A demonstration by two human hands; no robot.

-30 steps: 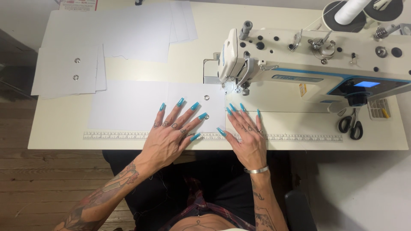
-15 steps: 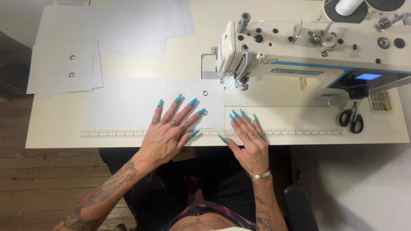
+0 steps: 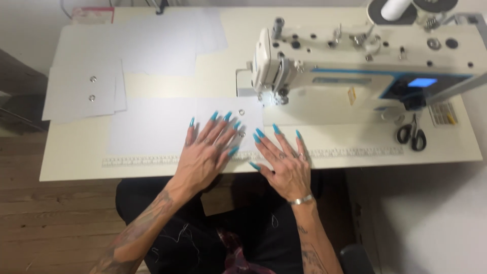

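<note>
Fabric (image 3: 167,127), a white rectangular piece with two metal eyelets (image 3: 241,112) near its right edge, lay flat on the table (image 3: 76,157), just at 7 o'clock from the needle area (image 3: 276,96) of the sewing machine (image 3: 365,66). Left hand (image 3: 205,155) rested palm-down on the fabric's right part, fingers spread and extended, pressing rather than gripping; nothing was held. Right hand (image 3: 284,162) lay flat and open at 3 o'clock of the left, fingertips at the fabric's right edge, over the printed ruler (image 3: 142,161) along the table's front edge; it also held nothing.

Judged step: positioning and flattening the piece ahead of the presser foot. The next move would call for sliding the eyeleted edge toward 1 o'clock under the foot, keeping it square.

More white pieces (image 3: 83,91) lay at 10 o'clock; scissors (image 3: 412,134) lay at 3 o'clock.
</note>
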